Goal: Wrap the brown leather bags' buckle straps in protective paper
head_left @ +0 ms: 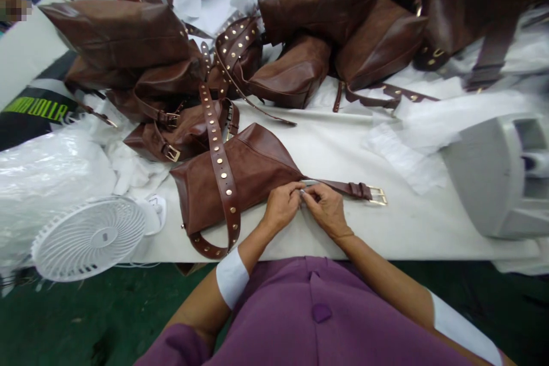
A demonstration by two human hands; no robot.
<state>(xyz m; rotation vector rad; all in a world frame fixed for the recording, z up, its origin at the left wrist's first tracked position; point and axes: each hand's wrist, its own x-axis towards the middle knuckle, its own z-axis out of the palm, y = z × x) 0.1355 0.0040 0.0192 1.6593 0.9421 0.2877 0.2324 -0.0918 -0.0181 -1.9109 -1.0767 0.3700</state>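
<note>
A brown handbag (261, 166) lies on its side on the white table in front of me. Its studded strap (219, 160) crosses over the body and loops down at the near edge. At the bag's right end, my left hand (283, 205) is closed in a pinch. My right hand (326, 209) meets it there, fingers also pinched together. Between the fingertips shows a small pale bit, too small to name. Just beyond my right hand, a short buckle strap (343, 186) runs from the bag to the right and ends in a gold buckle (378, 195).
More brown bags (115, 34) are piled at the back left, and others (326, 0) at the back right. A white fan (92, 237) stands at the near left beside clear plastic wrapping (47, 183). To the right sits a grey machine (493, 177) near white tissue paper (407, 151).
</note>
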